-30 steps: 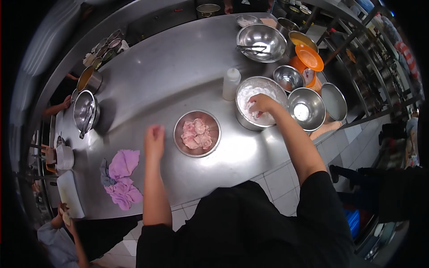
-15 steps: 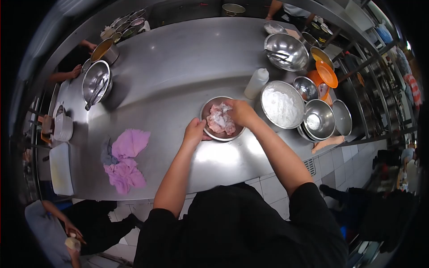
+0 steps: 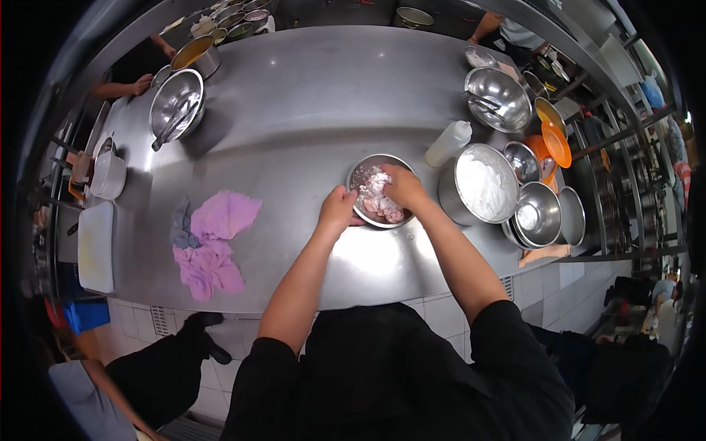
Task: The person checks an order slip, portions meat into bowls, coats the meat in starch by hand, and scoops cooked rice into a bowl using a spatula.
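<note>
A small metal bowl (image 3: 387,222) stands on the steel table in front of me, holding pale pink raw meat (image 3: 392,214) with white powder on it. My left hand (image 3: 338,209) grips the bowl's left rim, thumb on top and fingers underneath. Inside the bowl, my right hand (image 3: 405,188) has its fingers bent down into the powdered meat, with the fingertips partly hidden. To the right of that hand is a deep metal container (image 3: 454,192) of white powder (image 3: 483,184). Behind it a squeeze bottle (image 3: 448,143) stands on the table.
Pink cloths (image 3: 224,215) and a grey cloth (image 3: 182,224) lie left. A steel bowl with tongs (image 3: 177,110) is at the far left; another mixing bowl (image 3: 498,99) stands far right, near stacked bowls (image 3: 537,214) and an orange container (image 3: 557,144). Other people are around the table.
My view has shifted, so the table's things appear farther right. The meat has been turned over in the bowl by my right hand, and powder is scattered on the inner wall. My left hand keeps its grip.
</note>
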`<state>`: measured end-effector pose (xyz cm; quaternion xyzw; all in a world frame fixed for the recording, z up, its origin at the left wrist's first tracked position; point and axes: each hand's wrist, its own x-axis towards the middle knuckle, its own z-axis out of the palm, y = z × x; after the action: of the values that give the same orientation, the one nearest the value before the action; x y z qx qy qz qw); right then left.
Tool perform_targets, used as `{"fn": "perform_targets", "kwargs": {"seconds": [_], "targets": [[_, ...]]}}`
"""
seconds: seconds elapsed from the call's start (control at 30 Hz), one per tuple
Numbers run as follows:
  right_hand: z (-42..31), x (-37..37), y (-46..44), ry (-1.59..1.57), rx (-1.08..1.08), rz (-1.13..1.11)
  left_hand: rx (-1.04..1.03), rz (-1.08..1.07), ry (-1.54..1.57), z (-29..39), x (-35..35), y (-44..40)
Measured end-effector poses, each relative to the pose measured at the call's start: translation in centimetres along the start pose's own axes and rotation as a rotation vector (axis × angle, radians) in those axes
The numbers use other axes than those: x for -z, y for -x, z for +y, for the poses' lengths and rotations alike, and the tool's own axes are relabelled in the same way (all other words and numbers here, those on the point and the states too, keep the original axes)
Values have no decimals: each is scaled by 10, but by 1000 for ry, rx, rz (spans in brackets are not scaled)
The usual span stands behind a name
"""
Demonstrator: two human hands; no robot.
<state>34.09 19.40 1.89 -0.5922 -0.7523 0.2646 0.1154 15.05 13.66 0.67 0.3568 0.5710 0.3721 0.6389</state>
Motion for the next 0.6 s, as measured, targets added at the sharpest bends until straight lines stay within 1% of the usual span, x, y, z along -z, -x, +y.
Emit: {"fn": "perform_targets", "kwargs": {"seconds": [0.03,0.07,0.13,0.17,0.27,0.3,0.37,0.4,0.47,0.6], "targets": [[3,3,0,-40,32,-85,4,5,7,-1,2,0],[2,-1,4,-38,35,-90,-4,4,26,-1,3,-2],[-23,2,24,110,22,-63,-15,2,46,1,0,-3],[-37,6,27,71,-79,-131,-20,-3,40,2,-4,-3],[-31,-2,16,28,-128,-85,-28,-4,-3,7,-9,-1],[-36,3,13,27,-129,-80,2,-1,25,8,-9,-2],[-43,11,12,308,35,47,38,0,52,7,-8,-4],[-51,20,15,309,34,43,46,4,18,9,-5,-5],[-68,38,22,278,38,-45,58,15,-12,7,-1,-2],[-41,7,6,215,-25,-29,45,-4,54,6,-7,2]]}}
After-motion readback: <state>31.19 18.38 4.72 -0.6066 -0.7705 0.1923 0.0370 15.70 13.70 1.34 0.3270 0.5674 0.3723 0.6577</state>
